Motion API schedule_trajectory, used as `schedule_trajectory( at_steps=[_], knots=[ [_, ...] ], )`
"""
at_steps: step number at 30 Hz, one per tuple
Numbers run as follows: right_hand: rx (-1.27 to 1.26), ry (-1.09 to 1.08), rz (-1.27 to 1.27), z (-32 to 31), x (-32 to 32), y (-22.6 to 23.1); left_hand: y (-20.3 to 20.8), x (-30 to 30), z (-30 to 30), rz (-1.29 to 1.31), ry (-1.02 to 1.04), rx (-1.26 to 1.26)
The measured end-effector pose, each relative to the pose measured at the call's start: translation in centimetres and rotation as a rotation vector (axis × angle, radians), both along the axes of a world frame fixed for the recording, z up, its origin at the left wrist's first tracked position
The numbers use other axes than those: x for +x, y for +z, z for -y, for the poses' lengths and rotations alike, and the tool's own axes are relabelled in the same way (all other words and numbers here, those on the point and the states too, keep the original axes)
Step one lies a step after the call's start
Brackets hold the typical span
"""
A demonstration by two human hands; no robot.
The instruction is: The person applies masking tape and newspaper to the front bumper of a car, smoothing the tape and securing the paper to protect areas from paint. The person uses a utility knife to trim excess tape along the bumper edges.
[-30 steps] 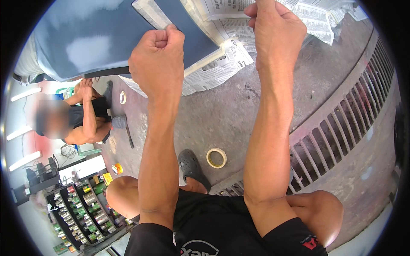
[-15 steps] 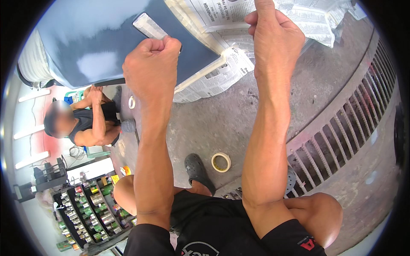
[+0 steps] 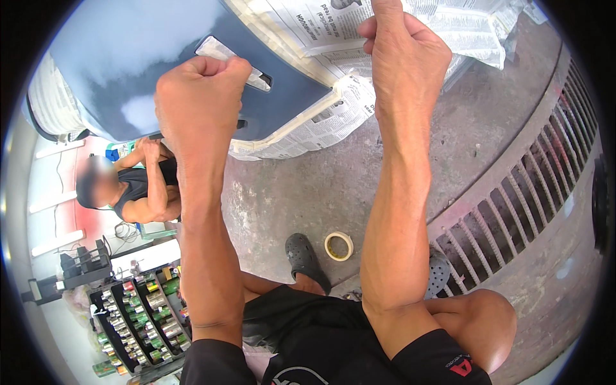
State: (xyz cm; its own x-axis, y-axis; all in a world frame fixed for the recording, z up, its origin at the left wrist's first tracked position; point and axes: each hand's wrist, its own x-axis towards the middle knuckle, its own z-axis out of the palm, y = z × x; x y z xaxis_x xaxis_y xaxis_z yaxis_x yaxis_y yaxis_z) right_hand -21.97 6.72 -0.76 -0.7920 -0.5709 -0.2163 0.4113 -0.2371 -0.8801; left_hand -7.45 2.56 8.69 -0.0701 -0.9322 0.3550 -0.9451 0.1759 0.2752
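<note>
We see our left hand (image 3: 199, 96) closed into a fist, thumb side up, over a smooth blue-grey painted panel (image 3: 163, 45) that fills the upper left of the view. It covers the middle of a pale, narrow rectangular strip (image 3: 215, 48) on that panel, so we cannot tell whether the fingers pinch it or merely lie above. A small dark slot (image 3: 242, 124) shows just beside the fist.

Our right hand (image 3: 409, 61) appears in front of printed newspaper sheets (image 3: 330, 32), its fingers curled inward and its uppermost digit cut off by the top edge; we cannot tell whether it pinches anything. Cream masking tape (image 3: 319, 107) runs along the panel's border, between the paint and the newspaper.

Below, on the stained grey concrete floor (image 3: 282, 192), a cream roll of tape (image 3: 350, 246) lies near a dark grey perforated clog (image 3: 305, 260). A curved metal grating (image 3: 507, 186) crosses the floor at right. To the left we see another person in a dark sleeveless top (image 3: 135, 183), above a black rack of cans (image 3: 138, 321).
</note>
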Motion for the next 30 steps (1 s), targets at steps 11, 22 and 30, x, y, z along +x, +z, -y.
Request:
schedule_trajectory(
  at_steps=[11, 22, 30],
  knots=[
    [-0.007, 0.007, 0.002, 0.1, 0.0, 0.0, 2.2, -1.2, -0.5, -0.029, 0.006, 0.044],
    [-0.040, 0.015, -0.015, 0.2, 0.5, -0.5, 4.2, -1.4, -0.8, -0.091, -0.046, -0.014],
    [-0.082, 0.021, 0.003, -0.9, 0.7, 0.3, 3.1, -0.4, -1.7, -0.194, -0.036, 0.050]
  ],
)
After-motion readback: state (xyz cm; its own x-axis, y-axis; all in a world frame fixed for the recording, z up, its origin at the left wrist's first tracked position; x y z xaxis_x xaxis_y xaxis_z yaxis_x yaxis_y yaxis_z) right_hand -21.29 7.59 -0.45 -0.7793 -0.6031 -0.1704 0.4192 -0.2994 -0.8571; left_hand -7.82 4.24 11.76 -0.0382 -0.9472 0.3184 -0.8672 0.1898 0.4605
